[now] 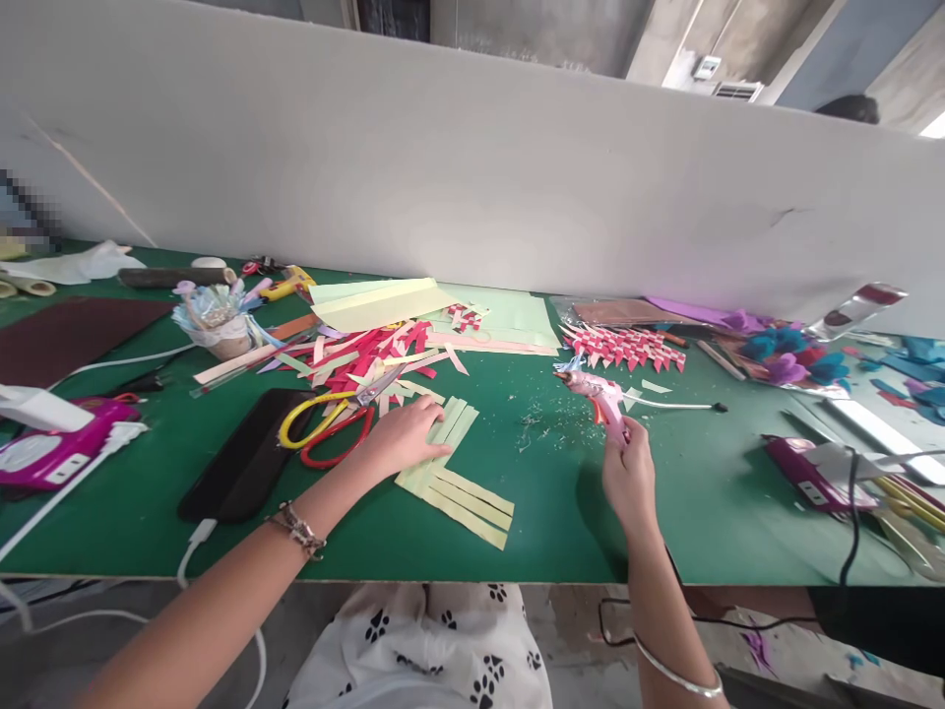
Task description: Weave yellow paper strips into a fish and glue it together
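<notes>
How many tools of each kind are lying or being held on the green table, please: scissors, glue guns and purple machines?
Scissors: 2, yellow-handled and red-handled, beside the left hand.
Glue guns: 1, a pink glue gun gripped by the right hand.
Purple machines: 2, left machine, right machine.
Total: 5

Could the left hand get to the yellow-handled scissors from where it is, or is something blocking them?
Probably yes. The left hand lies flat on the pale green paper strips, and the yellow-handled scissors lie right beside it on the green table, uncovered, with only loose paper scraps around their blades.
</notes>
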Motion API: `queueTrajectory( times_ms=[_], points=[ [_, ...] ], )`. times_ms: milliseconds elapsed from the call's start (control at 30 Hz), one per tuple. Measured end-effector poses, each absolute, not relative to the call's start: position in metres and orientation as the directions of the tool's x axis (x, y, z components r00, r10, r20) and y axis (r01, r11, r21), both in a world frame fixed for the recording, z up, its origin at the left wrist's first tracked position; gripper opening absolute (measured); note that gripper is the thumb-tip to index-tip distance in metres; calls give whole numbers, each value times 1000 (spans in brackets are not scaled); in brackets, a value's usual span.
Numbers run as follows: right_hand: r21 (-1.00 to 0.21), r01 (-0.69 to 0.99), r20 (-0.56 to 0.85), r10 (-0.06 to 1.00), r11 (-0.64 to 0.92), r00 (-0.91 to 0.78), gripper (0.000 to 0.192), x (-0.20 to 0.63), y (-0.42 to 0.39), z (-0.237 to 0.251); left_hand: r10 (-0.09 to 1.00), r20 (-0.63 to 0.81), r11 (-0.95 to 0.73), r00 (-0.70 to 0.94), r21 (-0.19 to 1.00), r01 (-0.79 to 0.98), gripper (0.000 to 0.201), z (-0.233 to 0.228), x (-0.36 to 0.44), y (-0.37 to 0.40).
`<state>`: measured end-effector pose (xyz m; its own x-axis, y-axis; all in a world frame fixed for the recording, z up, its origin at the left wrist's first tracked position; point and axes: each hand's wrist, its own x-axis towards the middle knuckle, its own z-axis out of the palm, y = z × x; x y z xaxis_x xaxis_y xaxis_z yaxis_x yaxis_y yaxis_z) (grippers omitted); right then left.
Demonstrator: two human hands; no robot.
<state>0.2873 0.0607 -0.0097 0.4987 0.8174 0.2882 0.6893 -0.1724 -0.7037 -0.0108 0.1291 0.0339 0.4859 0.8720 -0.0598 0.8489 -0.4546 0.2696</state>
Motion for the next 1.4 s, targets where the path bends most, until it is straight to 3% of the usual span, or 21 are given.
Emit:
queueTrajectory(
  times_ms=[267,600,833,1100,1400],
  points=[
    [-729,645,195,834,-229,516,44,291,58,-18,915,11,-389,403,285,876,20,22,-5,120],
    [-755,615,168,839,-228,518,45,294,57,-23,951,-9,-264,308,492,829,21,14,-9,125],
    [-779,577,129,838,-246,531,48,296,58,-24,951,-32,-229,307,592,773,25,20,-13,125],
    [-772,575,108,837,-269,536,50,294,58,-24,950,-49,-203,310,656,727,16,17,-10,127],
    [-765,585,109,842,-268,528,49,295,58,-25,943,-10,-218,332,737,640,27,13,-15,128]
  ],
)
